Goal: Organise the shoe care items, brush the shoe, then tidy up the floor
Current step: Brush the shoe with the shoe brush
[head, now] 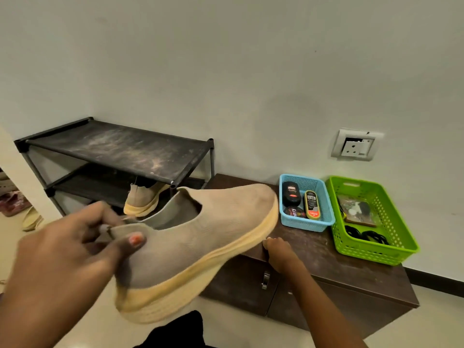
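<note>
Your left hand (75, 244) pinches the beige shoe (200, 237) at its heel; your right hand (278, 252) rests on the cabinet (326, 249) edge.

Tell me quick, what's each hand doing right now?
Left hand: grips the beige shoe by its heel.
Right hand: on the cabinet edge, fingers curled; grip cannot be told.

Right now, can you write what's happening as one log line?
left hand: holds shoe by heel | right hand: on cabinet edge | polish: in blue basket
</note>
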The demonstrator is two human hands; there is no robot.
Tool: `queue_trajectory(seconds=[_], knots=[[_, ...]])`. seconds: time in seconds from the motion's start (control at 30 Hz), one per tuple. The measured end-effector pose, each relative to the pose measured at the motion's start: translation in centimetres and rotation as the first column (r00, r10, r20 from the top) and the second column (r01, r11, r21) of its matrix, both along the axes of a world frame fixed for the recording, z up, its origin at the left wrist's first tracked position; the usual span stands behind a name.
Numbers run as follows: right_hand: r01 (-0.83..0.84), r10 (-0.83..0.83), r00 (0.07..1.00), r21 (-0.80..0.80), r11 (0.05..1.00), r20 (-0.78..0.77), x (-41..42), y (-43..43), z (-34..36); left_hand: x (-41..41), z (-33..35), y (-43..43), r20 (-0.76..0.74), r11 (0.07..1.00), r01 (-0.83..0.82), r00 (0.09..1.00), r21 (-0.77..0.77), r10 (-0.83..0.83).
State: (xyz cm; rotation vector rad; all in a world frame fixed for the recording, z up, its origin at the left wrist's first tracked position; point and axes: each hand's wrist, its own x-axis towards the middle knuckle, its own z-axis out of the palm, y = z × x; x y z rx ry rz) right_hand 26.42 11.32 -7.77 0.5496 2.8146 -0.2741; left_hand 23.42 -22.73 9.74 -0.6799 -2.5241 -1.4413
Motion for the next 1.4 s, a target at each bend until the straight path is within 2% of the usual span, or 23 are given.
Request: queue_trajectory(seconds=[0.13, 0.3, 0.43, 0.53, 0.67, 0.77, 0.83, 0.9, 0.97, 1.07, 1.13, 1.23, 1.33, 1.4], knots=[[-0.011, 0.011, 1.000, -0.023, 1.000, -0.021, 0.5, 0.5, 0.0, 0.7, 0.5, 7.2, -0.035, 0.998, -0.042, 0.998, 0.040, 0.044], [-0.077, 0.077, 0.997, 0.004, 0.997, 0.000, 0.8, 2.0, -0.4, -0.6, -4.3, 13.7, 0.147, 0.987, -0.143, 0.980, 0.068, 0.132], [-0.052, 0.052, 0.999, -0.077, 0.996, 0.003, 1.2, 3.3, -0.4, -1.0, -9.2, 15.8, 0.271, 0.971, -0.207, 0.947, 0.119, 0.169], [-0.120, 0.123, 0.992, -0.112, 0.986, 0.022, 1.0, 4.1, -0.8, -2.1, -11.6, 16.3, 0.322, 0.967, -0.236, 0.927, 0.095, 0.194], [-0.071, 0.077, 0.996, -0.109, 0.991, 0.048, 0.6, 4.4, -0.3, -3.8, -12.5, 16.8, 0.371, 0.986, -0.163, 0.919, 0.046, 0.134], [-0.069, 0.059, 0.994, -0.108, 0.992, -0.089, 0.6, 4.8, 0.8, -4.2, -13.1, 16.9, 0.367, 0.996, -0.080, 0.926, -0.029, 0.085], [0.011, -0.055, 0.965, -0.170, 0.985, -0.256, 0.6, 5.3, 2.3, -4.3, -13.4, 17.0, 0.336, 0.995, -0.025, 0.940, -0.096, 0.056], [0.146, -0.213, 0.875, -0.184, 0.972, -0.434, 0.2, 6.4, 3.7, -4.3, -13.4, 16.9, 0.335, 0.986, 0.016, 0.941, -0.166, 0.041], [0.289, -0.338, 0.775, -0.175, 0.941, -0.534, -0.4, 7.9, 4.8, -4.2, -13.3, 16.8, 0.334, 0.978, 0.041, 0.942, -0.202, 0.029], [0.459, -0.462, 0.723, -0.142, 0.877, -0.514, -1.7, 10.4, 5.1, -4.1, -13.2, 16.6, 0.338, 0.976, 0.069, 0.941, -0.205, 0.004], [0.525, -0.511, 0.734, -0.104, 0.845, -0.446, -2.8, 12.1, 4.7, -4.1, -12.8, 16.6, 0.379, 0.995, 0.036, 0.925, -0.095, 0.003], [0.566, -0.540, 0.780, -0.013, 0.825, -0.318, -4.1, 13.3, 4.0, -4.3, -12.3, 16.8, 0.548, 0.988, -0.134, 0.833, 0.080, 0.069], [0.570, -0.550, 0.803, 0.023, 0.822, -0.230, -4.8, 14.0, 2.6, -4.8, -12.6, 17.0, 0.809, 0.946, -0.299, 0.583, 0.125, 0.078], [0.579, -0.562, 0.802, 0.028, 0.815, -0.204, -5.0, 14.3, 1.7, -5.1, -13.2, 17.7, 0.903, 0.937, -0.334, 0.427, 0.101, 0.055]])
